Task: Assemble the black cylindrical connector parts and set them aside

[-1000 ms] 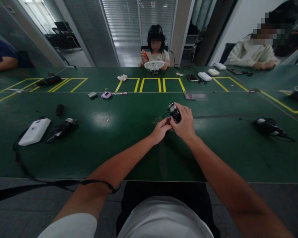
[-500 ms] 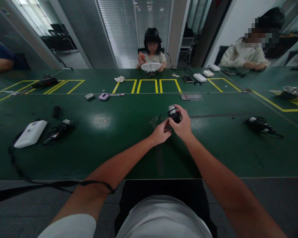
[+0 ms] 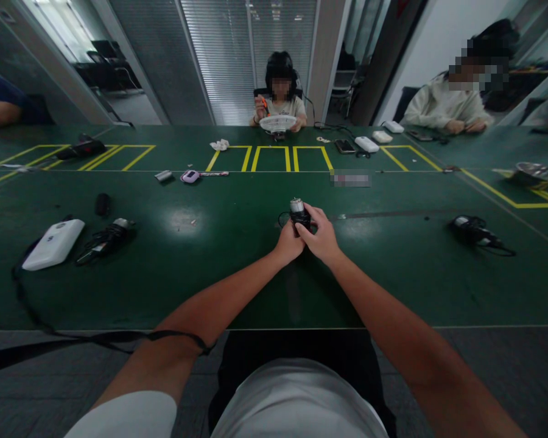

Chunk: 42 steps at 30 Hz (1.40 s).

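Presently, my left grip and right grip clamp a silver-topped cylinder wound with thin black cord; best press turns snugly, minding where it loops out left.

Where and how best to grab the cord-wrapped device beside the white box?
Probably across the thick middle of the cord-wrapped device, left hand, once free, from above and the right. It lies on its side, long and narrow, so span its width; the white box crowds its left, and the thin near end looks a poorer hold.
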Available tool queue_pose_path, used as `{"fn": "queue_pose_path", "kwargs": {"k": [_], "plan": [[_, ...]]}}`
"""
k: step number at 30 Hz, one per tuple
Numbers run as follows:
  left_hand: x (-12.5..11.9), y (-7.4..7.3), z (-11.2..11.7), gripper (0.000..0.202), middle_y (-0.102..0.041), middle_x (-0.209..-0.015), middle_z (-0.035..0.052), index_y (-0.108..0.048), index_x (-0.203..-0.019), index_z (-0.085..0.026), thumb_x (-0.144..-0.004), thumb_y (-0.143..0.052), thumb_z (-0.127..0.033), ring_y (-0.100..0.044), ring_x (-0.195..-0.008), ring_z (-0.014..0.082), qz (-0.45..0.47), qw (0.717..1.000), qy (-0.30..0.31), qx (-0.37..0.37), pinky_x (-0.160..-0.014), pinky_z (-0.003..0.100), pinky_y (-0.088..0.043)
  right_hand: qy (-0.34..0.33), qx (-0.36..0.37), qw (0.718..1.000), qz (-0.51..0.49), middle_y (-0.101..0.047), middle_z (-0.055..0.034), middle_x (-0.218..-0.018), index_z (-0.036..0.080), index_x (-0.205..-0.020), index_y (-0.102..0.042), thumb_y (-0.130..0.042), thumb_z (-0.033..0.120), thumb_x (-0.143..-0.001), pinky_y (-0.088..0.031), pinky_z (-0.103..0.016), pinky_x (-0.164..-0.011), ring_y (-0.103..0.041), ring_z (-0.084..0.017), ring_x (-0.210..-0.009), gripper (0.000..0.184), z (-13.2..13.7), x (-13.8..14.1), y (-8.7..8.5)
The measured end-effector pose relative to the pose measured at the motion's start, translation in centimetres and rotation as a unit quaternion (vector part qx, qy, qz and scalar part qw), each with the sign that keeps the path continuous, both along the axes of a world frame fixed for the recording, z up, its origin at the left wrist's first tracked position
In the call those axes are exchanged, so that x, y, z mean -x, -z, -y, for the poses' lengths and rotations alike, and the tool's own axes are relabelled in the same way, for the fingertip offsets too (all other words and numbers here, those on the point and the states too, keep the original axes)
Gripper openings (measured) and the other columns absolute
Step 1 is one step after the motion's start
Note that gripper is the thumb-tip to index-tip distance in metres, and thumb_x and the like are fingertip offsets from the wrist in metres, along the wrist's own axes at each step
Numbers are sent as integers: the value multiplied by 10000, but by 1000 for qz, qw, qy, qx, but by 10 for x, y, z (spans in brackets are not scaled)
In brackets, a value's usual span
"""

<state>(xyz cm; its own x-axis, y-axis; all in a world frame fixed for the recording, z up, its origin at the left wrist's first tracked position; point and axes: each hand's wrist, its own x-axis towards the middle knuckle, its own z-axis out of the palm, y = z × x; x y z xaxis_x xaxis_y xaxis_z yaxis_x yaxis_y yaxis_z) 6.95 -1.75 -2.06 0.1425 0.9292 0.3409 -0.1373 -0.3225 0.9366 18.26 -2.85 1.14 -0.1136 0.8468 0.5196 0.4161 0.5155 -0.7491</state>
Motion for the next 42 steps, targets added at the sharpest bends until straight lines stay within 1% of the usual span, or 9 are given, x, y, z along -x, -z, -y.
{"fn": "queue_pose_path", "kwargs": {"k": [5,13,20,23,27,30,34,38,42], "plan": [[7,-6,0,374,-672,-1021,116,-574,-1089,-129,-756,-711,-228,-651,-920,230,-52,995,-81,-1,-840,368,-509,-24,5,999,-28,-572,-116,-1258,239,-1294,-620,-524,464,-914,-539,-414,-929,-578,-247,-1155,452,-1,-6,2],[14,-15,2,264,-649,-794,32,-628,-886,-130,-627,-662,-93,-592,-717,172,-97,987,-126,-1,-706,301,-477,-11,-9,1000,-9,-650,-90,-1140,230,-1147,-683,-470,356,-947,-531,-392,-905,-618,-207,-1042,319,-2,-12,-1],[19,-17,3,167,-593,-626,-8,-610,-732,-136,-579,-618,-69,-549,-592,153,-91,994,-58,2,-604,286,-459,-9,-13,998,-62,-651,-77,-1031,204,-950,-658,-530,318,-892,-547,-356,-809,-623,-202,-973,181,-4,-19,0],[19,-21,6,156,-575,-596,-12,-601,-702,-134,-561,-602,-70,-518,-549,139,-96,995,-33,-6,-558,270,-424,1,-30,997,-73,-638,-77,-1031,198,-954,-642,-546,263,-853,-546,-350,-786,-621,-200,-957,154,-5,-22,-1],[17,-25,11,173,-597,-622,-4,-609,-704,-133,-543,-593,-73,-545,-590,153,-102,995,8,-20,-580,271,-434,9,-26,999,-47,-631,-97,-1145,212,-1144,-617,-520,209,-835,-547,-374,-816,-623,-206,-987,325,-5,-25,-3],[17,-25,13,198,-627,-670,15,-621,-726,-133,-537,-591,-81,-583,-663,183,-106,993,27,-33,-631,290,-463,-17,-39,999,0,-590,-113,-1280,231,-1293,-568,-502,150,-806,-534,-424,-891,-612,-224,-1072,498,-5,-26,-5],[18,-25,13,228,-636,-685,25,-633,-776,-128,-552,-598,-103,-593,-679,194,-112,992,50,-41,-650,302,-474,-56,-77,992,83,-507,-85,-1430,269,-1375,-538,-503,62,-723,-422,-505,-1068,-517,-247,-1262,686,-5,-31,-6],[20,-27,14,230,-611,-652,8,-617,-778,-134,-548,-622,-131,-555,-620,168,-134,987,81,-32,-604,280,-438,-71,-87,984,141,-465,-66,-1481,289,-1287,-622,-533,48,-699,-401,-540,-1074,-495,-261,-1286,642,-8,-39,-4],[22,-26,13,227,-600,-645,6,-615,-774,-134,-548,-627,-132,-540,-604,159,-157,983,87,-41,-590,272,-422,-54,-107,981,154,-551,-68,-1398,261,-1106,-714,-554,43,-690,-416,-543,-1048,-495,-272,-1279,496,-12,-45,-1]]}}
